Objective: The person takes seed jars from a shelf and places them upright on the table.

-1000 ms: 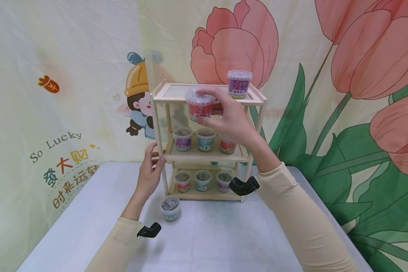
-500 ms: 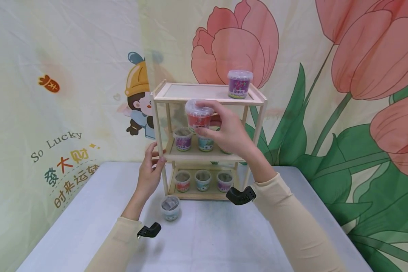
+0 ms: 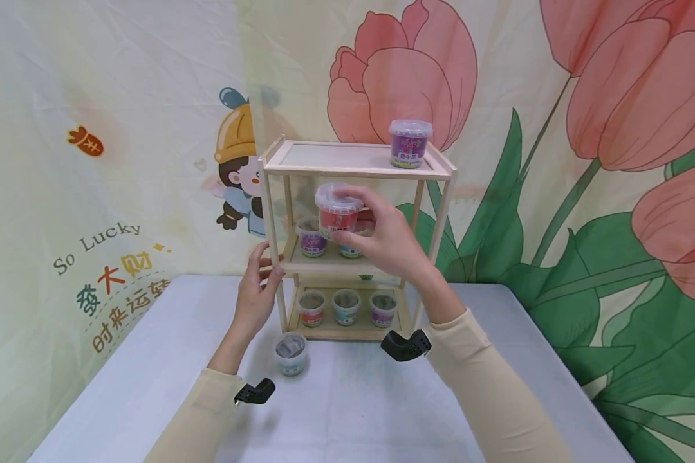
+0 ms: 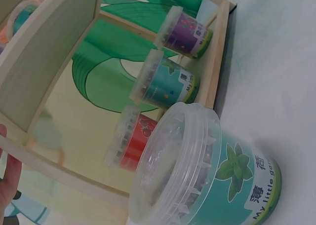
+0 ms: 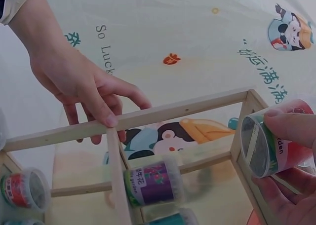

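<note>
My right hand (image 3: 390,241) grips a lidded plastic cup with a red label (image 3: 334,217), thumb and fingers at its side. The cup is upright in front of the middle shelf of a small wooden rack (image 3: 324,157) and partly covers a teal-labelled cup (image 3: 350,251) there. In the right wrist view this red cup (image 5: 294,141) shows its clear base. My left hand (image 3: 255,296) holds the rack's left post at middle-shelf height. A purple-labelled cup (image 3: 311,241) stands on that shelf, left of the teal one. The shelf's right part is hidden behind my right hand.
Another purple-labelled cup (image 3: 410,145) stands at the top board's right end. The bottom shelf carries a red cup (image 3: 311,312), a teal cup (image 3: 345,310) and a purple cup (image 3: 383,310). A mint-labelled cup (image 4: 232,180) stands on the white table before the rack's left corner.
My right hand has lowered the red cup from beside the top board to the front of the middle shelf. My left hand has stayed on the post.
</note>
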A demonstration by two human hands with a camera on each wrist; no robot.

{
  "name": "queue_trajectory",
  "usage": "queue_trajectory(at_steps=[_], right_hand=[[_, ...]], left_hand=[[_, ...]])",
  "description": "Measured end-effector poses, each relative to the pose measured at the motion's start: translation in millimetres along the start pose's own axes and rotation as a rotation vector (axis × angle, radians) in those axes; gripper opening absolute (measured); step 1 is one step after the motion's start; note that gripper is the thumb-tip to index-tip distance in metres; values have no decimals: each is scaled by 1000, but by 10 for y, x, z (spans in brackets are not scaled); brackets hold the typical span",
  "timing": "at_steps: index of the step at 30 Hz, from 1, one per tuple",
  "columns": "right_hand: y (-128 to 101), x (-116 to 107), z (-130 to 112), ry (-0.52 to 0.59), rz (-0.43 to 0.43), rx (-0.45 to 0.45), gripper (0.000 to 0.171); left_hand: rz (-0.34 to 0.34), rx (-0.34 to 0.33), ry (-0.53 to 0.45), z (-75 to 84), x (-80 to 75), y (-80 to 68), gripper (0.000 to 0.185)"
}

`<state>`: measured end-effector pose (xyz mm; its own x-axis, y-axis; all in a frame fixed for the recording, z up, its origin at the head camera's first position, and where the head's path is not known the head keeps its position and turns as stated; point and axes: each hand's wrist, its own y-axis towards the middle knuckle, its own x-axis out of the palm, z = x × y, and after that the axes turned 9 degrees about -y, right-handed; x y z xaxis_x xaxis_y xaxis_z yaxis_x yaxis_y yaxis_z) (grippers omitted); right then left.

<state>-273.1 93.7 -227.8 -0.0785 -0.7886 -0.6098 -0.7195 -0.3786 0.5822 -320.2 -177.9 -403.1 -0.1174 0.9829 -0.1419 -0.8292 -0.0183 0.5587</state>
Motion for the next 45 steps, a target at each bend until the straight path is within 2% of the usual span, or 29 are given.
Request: queue_trajectory(at_steps=[8, 20, 28, 45], right_hand=[[-89, 85, 68, -45, -7, 40, 65], [-173, 182, 189, 23, -7, 1, 64], [-261, 274, 260, 24, -1, 9, 63], [-445, 482, 414, -11, -18, 37, 63]], left_hand=[[7, 16, 4, -46, 5, 13, 56], [22, 26, -6, -70, 10, 20, 56], [12, 12, -20, 318, 45, -64, 54], [8, 7, -25, 353, 36, -79, 54]])
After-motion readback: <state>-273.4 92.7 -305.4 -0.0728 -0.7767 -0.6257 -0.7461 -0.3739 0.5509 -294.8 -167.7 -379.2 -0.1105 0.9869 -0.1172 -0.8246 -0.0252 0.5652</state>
